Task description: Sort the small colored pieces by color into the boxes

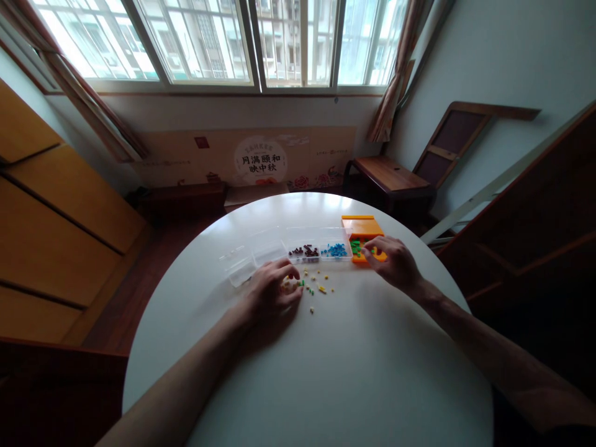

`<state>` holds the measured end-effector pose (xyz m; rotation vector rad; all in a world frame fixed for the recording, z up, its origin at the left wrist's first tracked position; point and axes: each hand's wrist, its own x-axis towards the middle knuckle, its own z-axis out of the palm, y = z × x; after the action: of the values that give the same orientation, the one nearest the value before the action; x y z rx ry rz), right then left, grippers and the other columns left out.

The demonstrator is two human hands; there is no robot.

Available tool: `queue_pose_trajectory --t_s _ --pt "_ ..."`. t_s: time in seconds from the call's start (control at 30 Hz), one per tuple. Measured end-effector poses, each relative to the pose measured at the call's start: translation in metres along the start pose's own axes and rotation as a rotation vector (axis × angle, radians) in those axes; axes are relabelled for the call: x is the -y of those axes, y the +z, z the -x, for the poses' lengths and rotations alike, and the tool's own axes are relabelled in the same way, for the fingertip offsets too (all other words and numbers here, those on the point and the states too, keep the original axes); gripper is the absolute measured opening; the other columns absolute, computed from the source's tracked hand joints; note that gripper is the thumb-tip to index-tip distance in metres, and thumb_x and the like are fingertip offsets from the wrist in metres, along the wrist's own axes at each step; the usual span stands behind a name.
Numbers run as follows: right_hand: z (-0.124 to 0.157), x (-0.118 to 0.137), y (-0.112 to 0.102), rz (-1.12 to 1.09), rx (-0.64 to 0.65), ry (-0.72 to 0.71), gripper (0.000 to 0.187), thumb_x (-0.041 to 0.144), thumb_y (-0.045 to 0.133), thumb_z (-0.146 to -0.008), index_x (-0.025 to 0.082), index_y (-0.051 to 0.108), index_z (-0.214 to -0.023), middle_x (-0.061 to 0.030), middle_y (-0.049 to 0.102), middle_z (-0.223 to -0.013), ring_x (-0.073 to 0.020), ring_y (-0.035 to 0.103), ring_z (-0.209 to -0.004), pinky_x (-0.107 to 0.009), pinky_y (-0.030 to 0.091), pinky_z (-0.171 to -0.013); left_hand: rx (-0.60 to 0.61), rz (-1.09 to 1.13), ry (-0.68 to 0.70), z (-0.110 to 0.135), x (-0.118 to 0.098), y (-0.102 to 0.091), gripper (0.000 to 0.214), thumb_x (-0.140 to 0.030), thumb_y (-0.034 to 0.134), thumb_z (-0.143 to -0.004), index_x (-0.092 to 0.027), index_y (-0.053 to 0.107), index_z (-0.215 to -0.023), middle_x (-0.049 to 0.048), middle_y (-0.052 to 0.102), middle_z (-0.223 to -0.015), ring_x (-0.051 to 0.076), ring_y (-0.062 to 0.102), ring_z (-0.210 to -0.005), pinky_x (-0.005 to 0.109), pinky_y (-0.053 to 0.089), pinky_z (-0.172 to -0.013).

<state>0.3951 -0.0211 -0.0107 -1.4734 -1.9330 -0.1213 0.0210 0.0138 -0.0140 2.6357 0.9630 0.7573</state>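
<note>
My left hand [275, 288] rests low over the white table, thumb and fingers curved with a gap between them. Small yellow and cream pieces [321, 288] lie scattered beside it, with a few green pieces [311, 291] among them. My right hand [395, 259] is above an orange box [361, 225] that has green pieces [356, 247] inside. Thumb and index finger of that hand come together in a pinch; anything between them is too small to make out. Next to the box, a clear compartment tray [269, 248] holds blue pieces [336, 250] and dark brown pieces [306, 251].
The round white table [344, 372] has its curved far edge just behind the tray and box. A wooden chair [391, 174] stands beyond it at the right, below the window. Yellow-brown cabinets [56, 230] are on the left.
</note>
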Motion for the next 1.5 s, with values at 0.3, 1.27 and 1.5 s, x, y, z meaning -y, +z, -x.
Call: queue_pose_trajectory --t_s 0.3,1.27,1.5 --pt "0.009 -0.018 -0.001 0.042 0.032 0.038 0.011 0.032 0.067 -0.1 0.023 0.073 -0.096 -0.0068 0.08 -0.098 -0.0287 0.073 -0.092 -0.044 0.053 -0.089 0.013 -0.01 0.03 0.0 0.003 0.005 0.005 -0.028 0.072 -0.1 -0.025 0.075 -0.095 0.0033 0.075 -0.104 0.021 0.07 -0.09 0.036 0.053 -0.087" --pt "-0.002 0.112 0.056 -0.477 0.167 -0.26 0.005 0.026 0.071 -0.106 0.025 0.073 -0.102 -0.0034 0.076 -0.095 -0.0199 0.07 -0.088 -0.033 0.054 -0.082 -0.107 0.302 0.146 -0.003 0.008 0.007 0.021 -0.038 0.07 -0.108 -0.022 0.081 -0.1 0.0086 0.079 -0.096 0.018 0.073 -0.083 0.033 0.061 -0.08" --pt "-0.023 0.073 0.029 -0.391 0.083 -0.078 0.004 0.026 0.073 -0.1 0.024 0.073 -0.096 -0.0028 0.073 -0.092 -0.0199 0.067 -0.081 -0.035 0.055 -0.08 -0.11 0.083 0.121 -0.002 0.005 0.007 0.013 -0.031 0.07 -0.106 -0.025 0.081 -0.109 0.008 0.079 -0.109 0.021 0.076 -0.094 0.038 0.058 -0.091"
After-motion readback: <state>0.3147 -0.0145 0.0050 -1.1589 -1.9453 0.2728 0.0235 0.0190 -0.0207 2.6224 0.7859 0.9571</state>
